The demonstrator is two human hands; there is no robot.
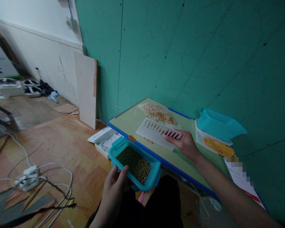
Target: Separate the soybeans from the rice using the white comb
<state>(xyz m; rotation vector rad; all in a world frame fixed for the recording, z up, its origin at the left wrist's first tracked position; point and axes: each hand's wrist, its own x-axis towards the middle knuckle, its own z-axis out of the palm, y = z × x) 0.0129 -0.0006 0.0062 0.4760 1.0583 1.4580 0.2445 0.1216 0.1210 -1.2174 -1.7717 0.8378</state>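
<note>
My left hand grips the near corner of a teal plastic box filled with green beans, held just below the table's front edge. My right hand rests on the table and holds a white plastic scraper with a slotted edge. A few pale beans lie under the scraper's near edge. A heap of yellowish beans is spread at the far side of the green tabletop.
A teal lid sits on a white box with something yellow at the right. Papers lie beside it. A green wall stands behind. White trays, a power strip and cables lie on the wooden floor.
</note>
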